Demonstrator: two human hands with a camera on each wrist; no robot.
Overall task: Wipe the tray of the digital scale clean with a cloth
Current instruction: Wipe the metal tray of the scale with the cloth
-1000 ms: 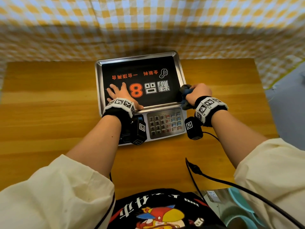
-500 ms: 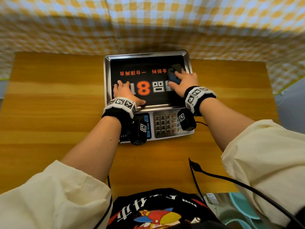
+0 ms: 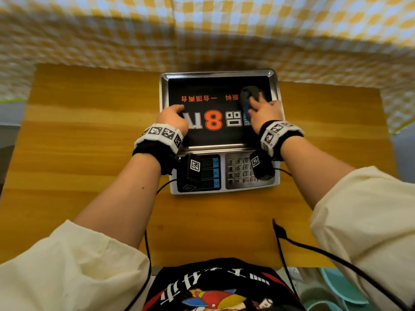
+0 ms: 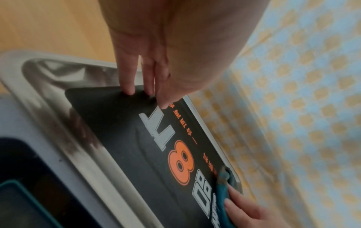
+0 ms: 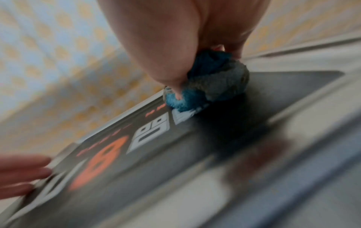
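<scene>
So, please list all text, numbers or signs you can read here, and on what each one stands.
"8", big and orange, with large white characters beside it: on the black mat in the tray.
Small orange line above it: on the mat, too small to read.
"7 8 9", "5 6", "2 3": keypad of the scale.
Square black-and-white codes: wristbands.
White characters: black shirt, unreadable.

Keypad (image 3: pixel 239 170) partly behind wrist camera (image 3: pixel 261 165)
</scene>
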